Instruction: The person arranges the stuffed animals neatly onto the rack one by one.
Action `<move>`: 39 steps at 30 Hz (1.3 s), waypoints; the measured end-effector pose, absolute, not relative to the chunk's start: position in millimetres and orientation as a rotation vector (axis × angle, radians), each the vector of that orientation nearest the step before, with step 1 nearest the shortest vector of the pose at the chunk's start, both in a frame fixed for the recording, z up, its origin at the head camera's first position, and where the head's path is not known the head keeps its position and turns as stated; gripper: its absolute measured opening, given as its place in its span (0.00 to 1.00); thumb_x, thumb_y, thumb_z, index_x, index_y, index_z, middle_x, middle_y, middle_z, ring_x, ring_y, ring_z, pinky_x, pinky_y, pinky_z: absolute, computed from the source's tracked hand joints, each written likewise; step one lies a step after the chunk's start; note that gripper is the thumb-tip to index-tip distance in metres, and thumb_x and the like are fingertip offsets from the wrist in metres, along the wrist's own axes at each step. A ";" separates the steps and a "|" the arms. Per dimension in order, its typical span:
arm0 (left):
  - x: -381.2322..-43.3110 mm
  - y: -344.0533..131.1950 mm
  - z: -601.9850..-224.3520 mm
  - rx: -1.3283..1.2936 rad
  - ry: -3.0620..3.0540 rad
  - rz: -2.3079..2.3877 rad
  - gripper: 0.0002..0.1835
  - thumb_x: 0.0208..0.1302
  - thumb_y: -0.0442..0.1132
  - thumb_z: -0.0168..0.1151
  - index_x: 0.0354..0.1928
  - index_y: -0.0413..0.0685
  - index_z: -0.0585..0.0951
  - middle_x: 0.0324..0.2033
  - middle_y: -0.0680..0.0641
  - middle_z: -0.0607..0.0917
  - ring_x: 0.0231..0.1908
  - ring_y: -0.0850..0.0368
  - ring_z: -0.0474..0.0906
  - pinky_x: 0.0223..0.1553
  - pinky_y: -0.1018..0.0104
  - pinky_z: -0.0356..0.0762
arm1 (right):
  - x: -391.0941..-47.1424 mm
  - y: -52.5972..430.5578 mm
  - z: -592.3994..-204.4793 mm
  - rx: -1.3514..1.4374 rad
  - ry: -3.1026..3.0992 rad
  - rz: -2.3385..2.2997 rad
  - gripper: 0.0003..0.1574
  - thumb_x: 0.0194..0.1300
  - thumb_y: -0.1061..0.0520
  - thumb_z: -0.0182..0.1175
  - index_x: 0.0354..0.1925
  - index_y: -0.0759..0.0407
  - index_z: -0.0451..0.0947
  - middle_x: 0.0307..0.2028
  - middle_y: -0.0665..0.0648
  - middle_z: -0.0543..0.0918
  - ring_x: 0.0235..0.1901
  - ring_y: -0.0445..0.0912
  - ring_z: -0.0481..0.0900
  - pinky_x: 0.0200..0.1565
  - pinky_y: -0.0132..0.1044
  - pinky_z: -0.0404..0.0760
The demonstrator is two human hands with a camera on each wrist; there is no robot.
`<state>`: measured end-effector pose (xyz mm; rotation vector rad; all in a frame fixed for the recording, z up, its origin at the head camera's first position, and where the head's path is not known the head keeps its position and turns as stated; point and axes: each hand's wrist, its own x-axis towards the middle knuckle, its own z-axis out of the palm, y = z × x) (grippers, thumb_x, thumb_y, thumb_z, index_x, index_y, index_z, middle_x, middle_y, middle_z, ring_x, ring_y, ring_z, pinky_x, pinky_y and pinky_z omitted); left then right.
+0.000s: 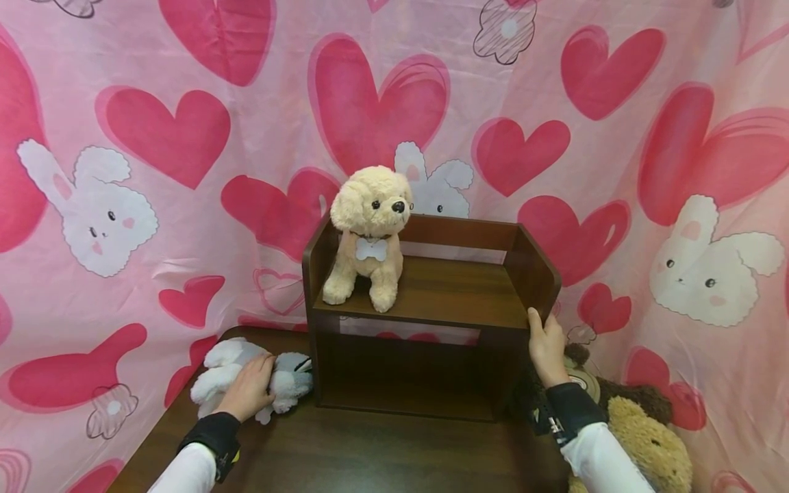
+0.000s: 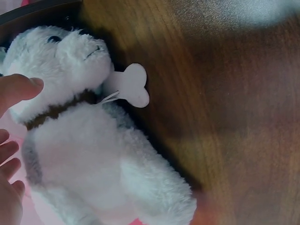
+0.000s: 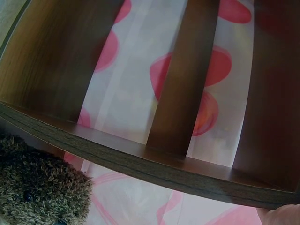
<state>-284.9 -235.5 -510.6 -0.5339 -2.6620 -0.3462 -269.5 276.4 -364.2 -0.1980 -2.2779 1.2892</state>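
In the head view, my left hand [image 1: 249, 387] is over a grey-and-white plush dog [image 1: 290, 383] that lies on the table left of a small brown wooden shelf [image 1: 407, 322]. The left wrist view shows the thumb [image 2: 23, 91] against the dog's head and the other fingers loosely bent beside its body. A white bone-shaped tag [image 2: 131, 86] hangs from its brown collar. My right hand [image 1: 548, 349] holds the shelf's right side panel near the front edge, thumb at the front. A cream plush dog [image 1: 372, 239] sits upright on the shelf's upper board, at its left end.
Right of the shelf, a dark brown plush toy [image 1: 635, 397] and a tan plush toy [image 1: 653, 445] lie partly behind my right arm. The dark wooden table [image 1: 382, 452] extends in front. A pink cloth with hearts and rabbits [image 1: 271, 123] hangs close behind.
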 end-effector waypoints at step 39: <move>-304.6 -225.0 -532.1 -0.366 -2.596 0.038 0.17 0.42 0.25 0.61 0.40 0.34 0.76 0.36 0.38 0.76 0.43 0.37 0.69 0.45 0.44 0.65 | -271.6 277.1 -365.1 -0.188 -2.261 1.274 0.29 0.72 0.49 0.39 0.54 0.75 0.64 0.51 0.76 0.70 0.53 0.63 0.67 0.54 0.56 0.63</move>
